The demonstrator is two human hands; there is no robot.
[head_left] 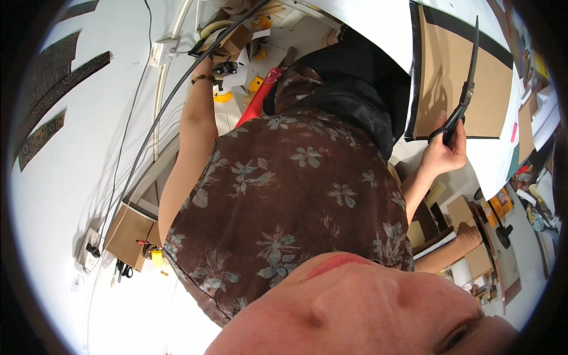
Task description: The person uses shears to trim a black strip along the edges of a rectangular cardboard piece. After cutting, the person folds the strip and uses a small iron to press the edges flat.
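Note:
My right hand (448, 151) is closed around the black handles of a large pair of scissors (471, 77). The blades point away from me, look nearly shut, and lie over a brown cardboard panel (435, 77) with black edging, casting a shadow on it. At the far left my left arm stretches away from me, with a beaded bracelet at the wrist. My left hand (205, 64) is beside small cartons and a dark cable, its fingers mostly hidden, so I cannot tell what it touches.
A black cable (171, 97) runs along the left side past a power socket (92, 254). Yellow scraps and a red cylinder-like object (255, 103) lie beyond my body. Another forearm and hand (467, 236), apparently someone else's, shows at right near shelves with boxes. Patterned dark strips (41, 139) lie far left.

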